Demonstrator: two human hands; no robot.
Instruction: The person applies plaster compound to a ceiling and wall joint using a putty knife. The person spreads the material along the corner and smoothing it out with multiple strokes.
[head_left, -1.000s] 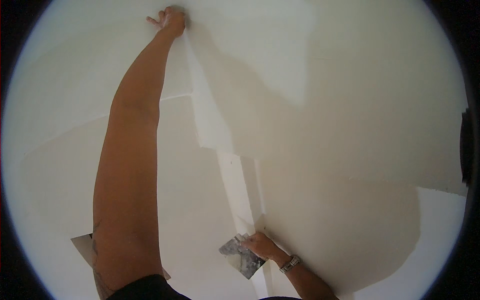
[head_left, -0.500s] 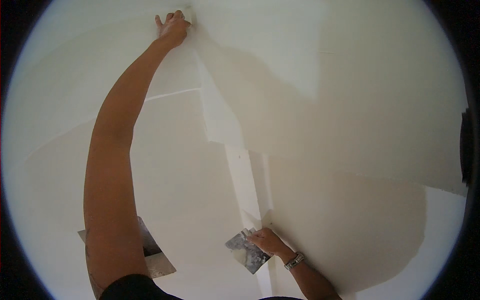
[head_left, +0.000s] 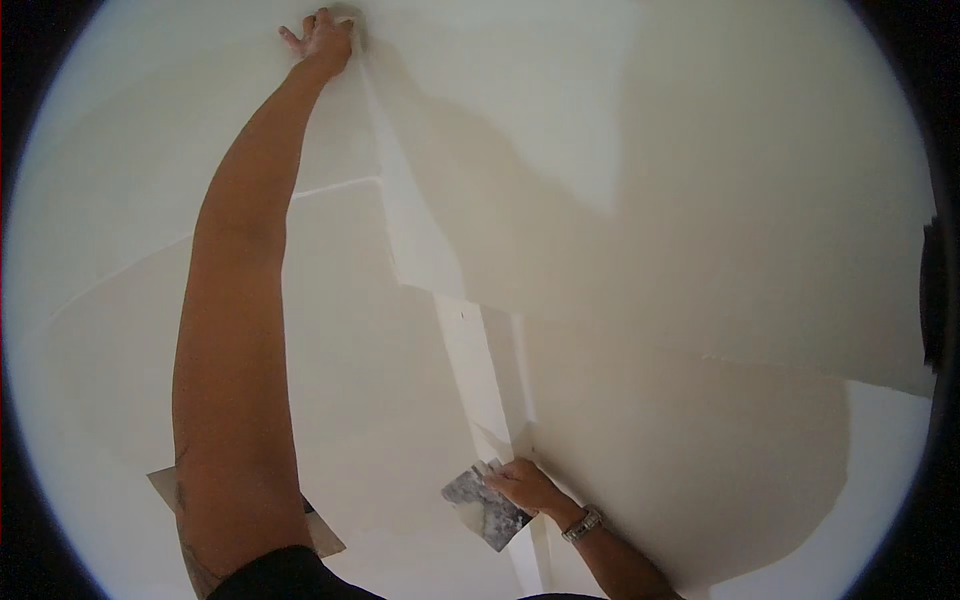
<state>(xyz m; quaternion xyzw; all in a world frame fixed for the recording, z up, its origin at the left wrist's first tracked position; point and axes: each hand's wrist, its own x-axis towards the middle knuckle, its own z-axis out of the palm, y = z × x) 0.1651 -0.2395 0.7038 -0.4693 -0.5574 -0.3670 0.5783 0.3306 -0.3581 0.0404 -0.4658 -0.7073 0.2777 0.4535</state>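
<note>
My left arm reaches far up, and my left hand (head_left: 322, 42) presses against the pale wall beside the corner line. Its little finger sticks out to the side while the other fingers bend toward the surface. Something small and pale shows at its right edge, too indistinct to name. Lower down, near the pale vertical strip, my right hand (head_left: 528, 487) grips a square metal scraper (head_left: 488, 510) at its edge. Grey and whitish filler smears cover the scraper's face. A watch with a metal band sits on my right wrist.
White and cream wall surfaces (head_left: 650, 270) surround me, with a ledge-like edge crossing right of the middle. A bright vertical strip (head_left: 470, 350) runs down the centre. Behind my left forearm lies a tan flat sheet (head_left: 325, 538), mostly hidden. A dark object (head_left: 932, 295) stands at the right rim.
My left hand has moved slightly up and left along the wall. The whole scene has shifted a little left, and my forearm now covers more of the tan sheet.
</note>
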